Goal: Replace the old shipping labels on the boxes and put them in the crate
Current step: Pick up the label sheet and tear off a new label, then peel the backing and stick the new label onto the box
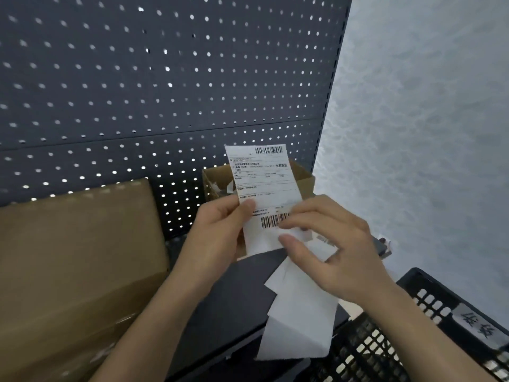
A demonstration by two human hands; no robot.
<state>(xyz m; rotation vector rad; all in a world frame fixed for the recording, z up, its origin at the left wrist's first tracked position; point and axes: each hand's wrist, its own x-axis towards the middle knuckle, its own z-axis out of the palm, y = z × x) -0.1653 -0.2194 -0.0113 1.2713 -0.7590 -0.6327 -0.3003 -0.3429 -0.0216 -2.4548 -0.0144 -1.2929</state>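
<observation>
Shipping label held upright over shelf edge, long axis near vertical, left hand pinching left edge, right hand pinching lower corner, cardboard box close left, crate lower right

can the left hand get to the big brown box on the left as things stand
Probably yes: the big brown box sits close beside the left hand with nothing between them. But that hand is pinching the label, which the right hand also holds, so it would have to let go first.
</observation>
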